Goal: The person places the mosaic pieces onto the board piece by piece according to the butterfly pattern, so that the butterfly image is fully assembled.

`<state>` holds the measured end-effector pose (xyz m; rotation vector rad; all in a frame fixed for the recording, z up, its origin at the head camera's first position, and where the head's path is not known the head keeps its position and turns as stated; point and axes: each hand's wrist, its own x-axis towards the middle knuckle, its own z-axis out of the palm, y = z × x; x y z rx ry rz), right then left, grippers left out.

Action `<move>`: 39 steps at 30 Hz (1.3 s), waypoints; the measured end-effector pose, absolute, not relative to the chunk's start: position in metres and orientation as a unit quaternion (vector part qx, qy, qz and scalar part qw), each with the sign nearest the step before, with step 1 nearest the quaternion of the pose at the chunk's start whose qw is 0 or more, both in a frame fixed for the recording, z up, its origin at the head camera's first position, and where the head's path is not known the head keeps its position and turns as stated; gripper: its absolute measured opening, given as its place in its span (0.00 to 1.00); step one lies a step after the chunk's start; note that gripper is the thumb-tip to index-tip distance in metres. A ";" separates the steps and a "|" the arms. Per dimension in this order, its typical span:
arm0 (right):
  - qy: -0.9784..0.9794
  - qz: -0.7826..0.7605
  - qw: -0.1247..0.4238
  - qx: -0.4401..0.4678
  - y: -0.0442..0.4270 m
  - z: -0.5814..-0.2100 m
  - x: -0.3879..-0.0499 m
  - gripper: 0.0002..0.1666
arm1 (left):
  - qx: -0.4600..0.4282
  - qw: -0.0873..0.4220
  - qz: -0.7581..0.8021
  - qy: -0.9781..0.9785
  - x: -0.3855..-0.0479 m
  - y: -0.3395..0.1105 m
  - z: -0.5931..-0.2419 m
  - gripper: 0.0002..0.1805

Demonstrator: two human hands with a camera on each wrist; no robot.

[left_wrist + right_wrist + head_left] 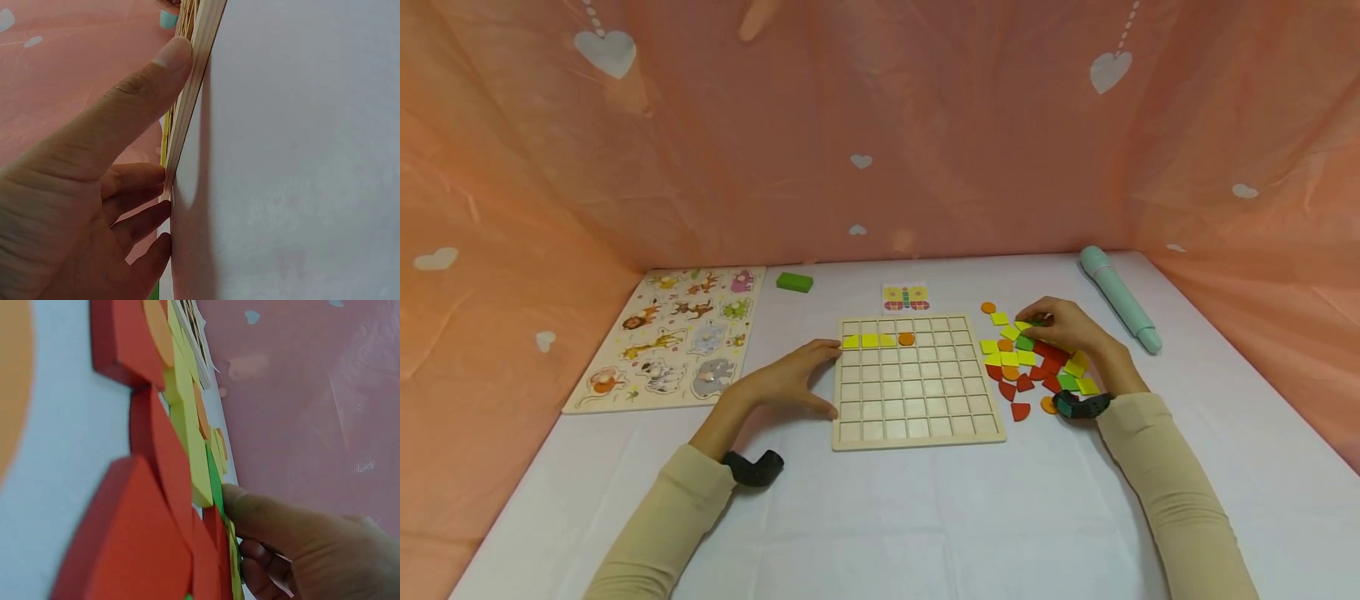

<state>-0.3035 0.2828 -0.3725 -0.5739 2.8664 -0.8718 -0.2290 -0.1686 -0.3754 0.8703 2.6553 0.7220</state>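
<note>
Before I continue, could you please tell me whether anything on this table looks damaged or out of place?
Nothing looks clearly damaged. The loose pieces right of the grid board lie jumbled at odd angles, unlike the neat row on it. The mint-green tube lies slanted, far right.

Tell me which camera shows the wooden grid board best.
The head view, where the wooden grid board appears almost whole. The left wrist view shows mainly its edge; the right wrist view, only a narrow sliver.
</note>
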 end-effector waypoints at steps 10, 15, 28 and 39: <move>0.944 -0.273 0.026 -0.181 0.271 -0.364 -0.301 0.18 | 0.300 0.128 0.248 0.912 -0.227 -0.169 -0.372 0.54; 0.920 -0.331 -0.005 -0.211 0.253 -0.352 -0.299 0.18 | 0.296 0.131 0.245 0.914 -0.227 -0.169 -0.372 0.54; 0.872 -0.411 -0.005 -0.266 0.164 -0.335 -0.288 0.15 | 0.302 0.129 0.247 0.912 -0.228 -0.168 -0.373 0.54; 0.871 -0.395 0.033 -0.289 0.142 -0.361 -0.289 0.15 | 0.305 0.125 0.243 0.912 -0.228 -0.170 -0.374 0.54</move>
